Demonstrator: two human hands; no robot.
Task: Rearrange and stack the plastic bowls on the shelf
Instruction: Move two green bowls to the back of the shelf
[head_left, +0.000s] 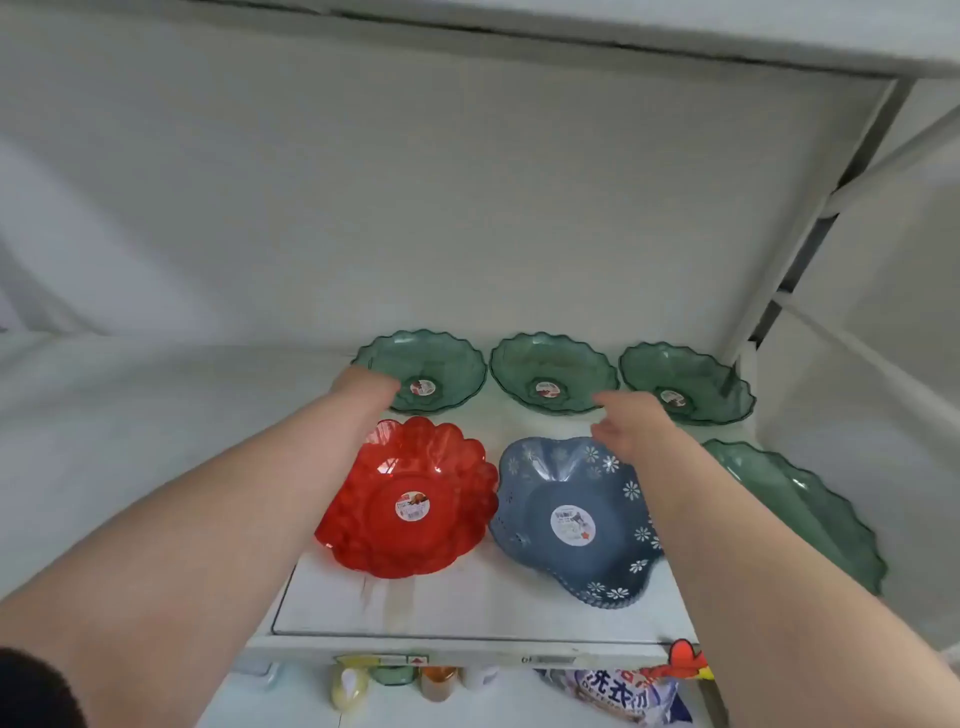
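While both your arms reach over the white shelf (467, 613), its whole left half lies bare, giving open room there; the bowls crowd the right half up to the side wall. The front lip runs just below the two nearest bowls, with a clear strip of shelf between them and that edge.

Largest in view: the red bowl (410, 499), front left, scalloped rim, empty but for a round sticker at its base. Just beside it on the right, nearly touching, sits the blue bowl (576, 525), flower-printed, empty, also stickered. A green bowl (800, 509) leans tilted against the right wall, partly cut off by your right forearm.

Back row, three green bowls close rim to rim: back-left bowl (436, 364), back-middle bowl (550, 369), back-right bowl (691, 379). Each is upright and empty, with a sticker inside.

Your left hand (366, 384) lies at the near rim of the back-left bowl; fingers are hidden or blurred, so grip cannot be told. Your right hand (628, 421) hovers spread, fingers loose, above the blue bowl's far rim, holding nothing.
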